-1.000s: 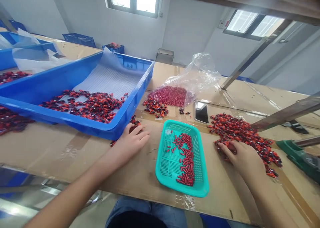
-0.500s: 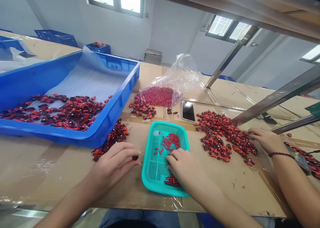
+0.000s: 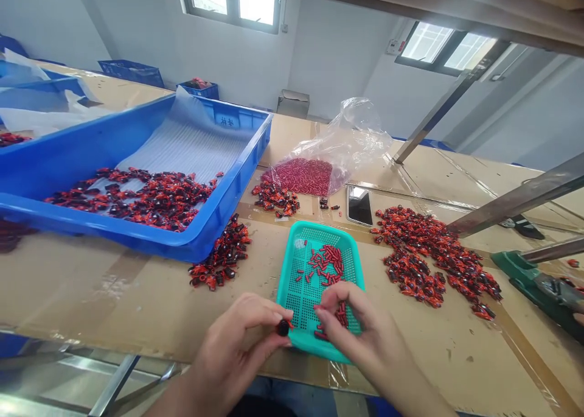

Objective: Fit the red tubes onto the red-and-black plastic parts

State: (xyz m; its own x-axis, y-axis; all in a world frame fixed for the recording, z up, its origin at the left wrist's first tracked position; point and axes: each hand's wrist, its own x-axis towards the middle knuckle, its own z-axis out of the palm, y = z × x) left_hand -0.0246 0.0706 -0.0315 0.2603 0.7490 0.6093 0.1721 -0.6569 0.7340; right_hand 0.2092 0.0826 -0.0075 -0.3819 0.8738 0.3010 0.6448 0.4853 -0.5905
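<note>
My left hand (image 3: pixel 237 350) pinches a small black and red part (image 3: pixel 283 327) between thumb and fingers, just off the near left corner of a teal perforated tray (image 3: pixel 296 283). My right hand (image 3: pixel 360 332) hovers over the tray's near end with its fingertips pinched on a small red capsule-shaped piece (image 3: pixel 318 308). The two hands nearly meet, a few centimetres apart. More red capsules (image 3: pixel 326 265) lie in the tray. A small heap of black and red parts (image 3: pixel 221 260) lies left of the tray, and a wide spread of them (image 3: pixel 433 255) lies to its right.
A big blue bin (image 3: pixel 150 234) with more black and red parts stands at the left. Behind the tray are a clear bag of red capsules (image 3: pixel 305 175), a phone (image 3: pixel 359 204) and another small heap (image 3: pixel 276 198). A green tool (image 3: pixel 533 277) and metal bars are at the right.
My left hand lifted off the cardboard with a black and red part and moved right. My right hand rose from the tray with a red piece. Another person's arm at the right has gone.
</note>
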